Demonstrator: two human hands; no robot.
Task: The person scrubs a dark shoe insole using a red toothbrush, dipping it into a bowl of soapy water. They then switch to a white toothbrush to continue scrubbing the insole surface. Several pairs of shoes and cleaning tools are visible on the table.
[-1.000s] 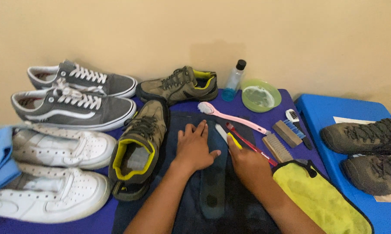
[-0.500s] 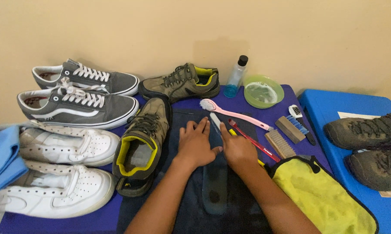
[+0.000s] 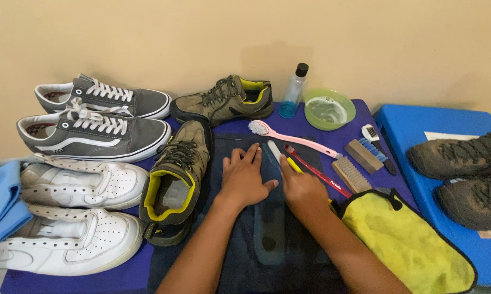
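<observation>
A purple mat [image 3: 365, 117] is laid against a beige wall. Counted: two grey sneakers, two white, two olive shoes [image 3: 175, 179], two brown boots, three brushes. A dark flat insole [image 3: 270, 218] is pinned on a dark towel [image 3: 234, 256] — left hand [image 3: 244, 178] spread flat on it, right hand [image 3: 305, 191] palm-down beside, nothing gripped.

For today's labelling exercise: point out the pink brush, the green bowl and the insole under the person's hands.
pink brush [image 3: 300, 142]: head view, middle of its handle.
green bowl [image 3: 313, 116]: head view, front left of its rim.
insole [image 3: 269, 234]: head view, bare heel end, below the hands.
</observation>
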